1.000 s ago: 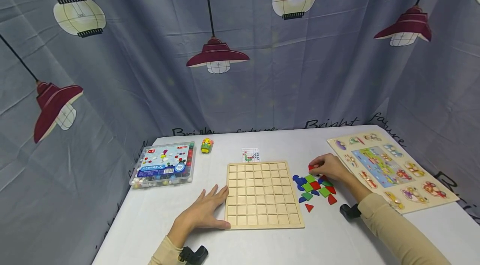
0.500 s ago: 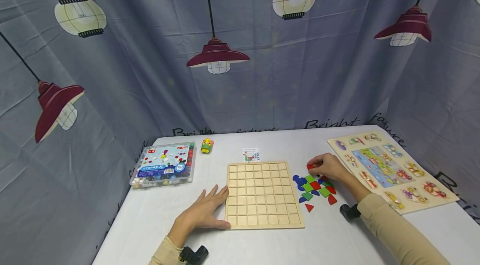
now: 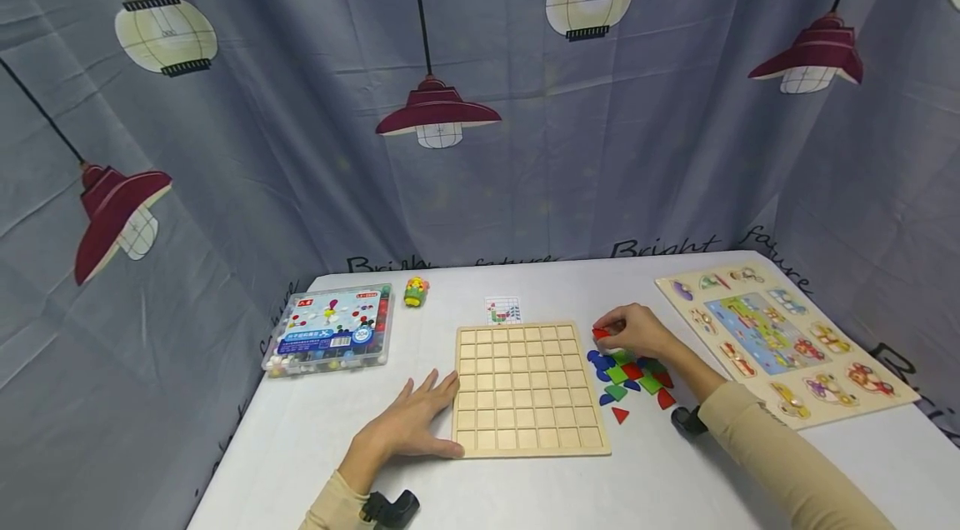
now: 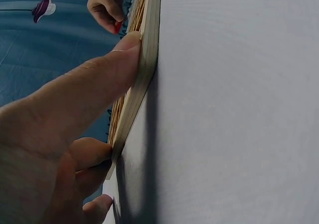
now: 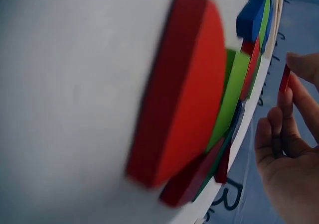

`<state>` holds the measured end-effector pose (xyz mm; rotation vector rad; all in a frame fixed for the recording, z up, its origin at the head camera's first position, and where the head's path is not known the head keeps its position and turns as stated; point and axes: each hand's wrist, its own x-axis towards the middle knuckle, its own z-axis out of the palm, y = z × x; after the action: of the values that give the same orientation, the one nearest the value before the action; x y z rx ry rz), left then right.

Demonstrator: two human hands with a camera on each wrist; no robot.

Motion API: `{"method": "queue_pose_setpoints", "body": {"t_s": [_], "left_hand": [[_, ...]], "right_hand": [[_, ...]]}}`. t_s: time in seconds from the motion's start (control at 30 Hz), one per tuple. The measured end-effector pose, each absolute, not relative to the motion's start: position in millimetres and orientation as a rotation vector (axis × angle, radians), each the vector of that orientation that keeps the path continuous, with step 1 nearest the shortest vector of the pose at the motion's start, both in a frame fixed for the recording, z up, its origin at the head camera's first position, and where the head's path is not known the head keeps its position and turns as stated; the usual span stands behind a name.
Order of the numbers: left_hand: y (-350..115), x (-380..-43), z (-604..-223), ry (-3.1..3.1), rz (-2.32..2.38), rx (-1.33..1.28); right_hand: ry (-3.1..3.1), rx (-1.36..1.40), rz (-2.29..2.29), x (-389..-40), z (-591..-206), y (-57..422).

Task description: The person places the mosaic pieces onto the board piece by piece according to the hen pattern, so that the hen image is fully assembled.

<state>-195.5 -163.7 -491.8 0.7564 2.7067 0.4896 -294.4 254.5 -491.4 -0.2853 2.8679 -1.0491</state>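
My right hand (image 3: pixel 637 330) pinches a small red block (image 5: pixel 285 78) between thumb and fingertips, held above the pile of loose flat blocks (image 3: pixel 632 373). The held block's full outline is hidden by the fingers. My left hand (image 3: pixel 408 427) lies with spread, fairly straight fingers at the left edge of a wooden grid board (image 3: pixel 525 388). In the left wrist view its thumb (image 4: pixel 107 72) touches the board's rim near the corner, with the other fingers along the side. The board's square cells hold no blocks.
Behind the board lies a small printed pattern card (image 3: pixel 502 310). A clear case of coloured beads (image 3: pixel 327 330) and a little toy figure (image 3: pixel 416 292) stand at the back left. A wooden picture puzzle board (image 3: pixel 783 338) lies at the right.
My right hand has moved a little left toward the grid board, carrying the red block. My left hand has kept its place at the board's edge.
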Motion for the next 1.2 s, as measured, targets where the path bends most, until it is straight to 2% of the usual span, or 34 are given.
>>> {"method": "queue_pose_setpoints", "body": {"t_s": [1.2], "left_hand": [[-163.3, -194.1, -490.3, 2.722, 0.464, 0.774]], "right_hand": [[2.605, -0.916, -1.038, -318.6, -472.4, 157.7]]}}
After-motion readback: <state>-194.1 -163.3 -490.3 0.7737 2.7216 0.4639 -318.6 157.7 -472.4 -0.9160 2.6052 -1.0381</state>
